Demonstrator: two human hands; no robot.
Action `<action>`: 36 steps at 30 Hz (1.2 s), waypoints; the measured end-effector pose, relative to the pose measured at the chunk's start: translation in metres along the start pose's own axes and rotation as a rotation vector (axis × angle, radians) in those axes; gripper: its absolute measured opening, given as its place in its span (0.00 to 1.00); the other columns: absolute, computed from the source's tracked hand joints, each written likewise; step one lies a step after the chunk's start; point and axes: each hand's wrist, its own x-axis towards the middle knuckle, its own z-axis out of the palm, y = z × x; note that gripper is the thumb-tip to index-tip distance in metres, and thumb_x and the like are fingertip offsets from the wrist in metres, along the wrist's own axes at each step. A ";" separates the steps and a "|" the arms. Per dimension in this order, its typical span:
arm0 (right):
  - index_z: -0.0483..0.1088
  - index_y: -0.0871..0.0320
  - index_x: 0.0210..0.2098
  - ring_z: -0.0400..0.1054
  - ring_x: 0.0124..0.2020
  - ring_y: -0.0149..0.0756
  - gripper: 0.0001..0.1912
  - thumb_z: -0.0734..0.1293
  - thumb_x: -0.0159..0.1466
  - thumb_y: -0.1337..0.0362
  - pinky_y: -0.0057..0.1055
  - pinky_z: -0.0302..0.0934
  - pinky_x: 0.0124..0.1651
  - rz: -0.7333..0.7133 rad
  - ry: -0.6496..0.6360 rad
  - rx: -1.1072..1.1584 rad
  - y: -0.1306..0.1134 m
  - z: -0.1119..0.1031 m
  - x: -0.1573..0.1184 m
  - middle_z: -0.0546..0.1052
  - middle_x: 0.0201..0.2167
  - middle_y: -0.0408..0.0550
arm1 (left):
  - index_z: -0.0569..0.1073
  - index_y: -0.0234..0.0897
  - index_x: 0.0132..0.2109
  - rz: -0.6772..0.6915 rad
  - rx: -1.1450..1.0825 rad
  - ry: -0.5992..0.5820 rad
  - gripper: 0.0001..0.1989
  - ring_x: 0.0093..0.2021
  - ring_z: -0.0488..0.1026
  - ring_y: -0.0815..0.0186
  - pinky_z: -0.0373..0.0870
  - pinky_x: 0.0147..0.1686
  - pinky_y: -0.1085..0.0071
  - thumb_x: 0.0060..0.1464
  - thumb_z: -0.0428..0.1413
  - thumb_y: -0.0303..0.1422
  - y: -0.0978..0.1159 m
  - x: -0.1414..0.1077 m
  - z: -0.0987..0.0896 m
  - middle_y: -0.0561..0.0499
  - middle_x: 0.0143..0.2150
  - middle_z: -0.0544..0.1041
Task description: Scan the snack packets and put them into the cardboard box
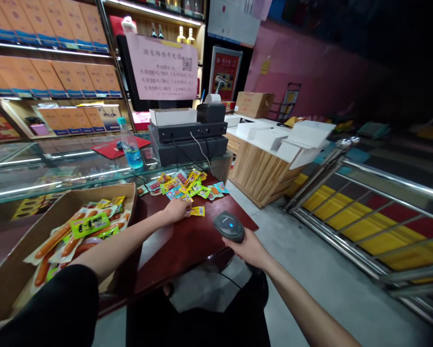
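Note:
My right hand (250,249) is wrapped round the handle of a dark barcode scanner (229,226), which has a small blue light on top and is held over the right part of the dark red table (162,248). My left hand (178,209) is closed, its fingertips pinching the left end of a small yellow snack packet (198,211) low over the tabletop. Just beyond it lies a pile of small colourful snack packets (191,183). Under my left forearm stands an open cardboard box (129,193) with packaged sausages (70,246) and a green packet (89,225) on top.
Behind the pile are a black cash drawer (191,149) with cables and a monitor bearing a pink paper sign (162,70). A bottle with blue liquid (132,149) stands on the glass counter (57,161). To the right are a wooden cabinet (254,166) and a metal railing (390,178).

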 end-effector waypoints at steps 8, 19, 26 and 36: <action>0.75 0.61 0.30 0.67 0.16 0.33 0.12 0.69 0.57 0.57 0.26 0.62 0.24 -0.040 -0.115 -0.017 -0.010 0.035 0.025 0.70 0.12 0.41 | 0.75 0.38 0.50 -0.189 -0.070 0.031 0.23 0.50 0.71 0.51 0.66 0.47 0.62 0.50 0.59 0.45 -0.051 -0.060 0.006 0.40 0.47 0.76; 0.71 0.60 0.28 0.63 0.13 0.31 0.13 0.67 0.57 0.55 0.24 0.55 0.18 0.031 -0.140 -0.035 -0.001 0.049 0.042 0.68 0.11 0.40 | 0.77 0.32 0.37 -0.440 -0.927 0.161 0.12 0.26 0.70 0.69 0.64 0.27 0.76 0.42 0.62 0.32 -0.071 -0.066 0.009 0.51 0.27 0.77; 0.70 0.60 0.27 0.60 0.12 0.30 0.14 0.66 0.58 0.55 0.25 0.55 0.18 0.037 -0.111 -0.050 0.002 0.046 0.042 0.66 0.10 0.39 | 0.76 0.32 0.34 -0.474 -1.067 0.174 0.12 0.23 0.68 0.72 0.64 0.25 0.77 0.37 0.63 0.29 -0.075 -0.064 0.013 0.54 0.23 0.75; 0.72 0.60 0.28 0.61 0.12 0.30 0.13 0.67 0.58 0.56 0.25 0.55 0.18 0.042 -0.126 -0.051 0.002 0.043 0.035 0.66 0.10 0.39 | 0.76 0.32 0.35 -0.468 -0.959 0.183 0.13 0.24 0.68 0.71 0.64 0.25 0.76 0.38 0.62 0.31 -0.077 -0.064 0.014 0.53 0.24 0.75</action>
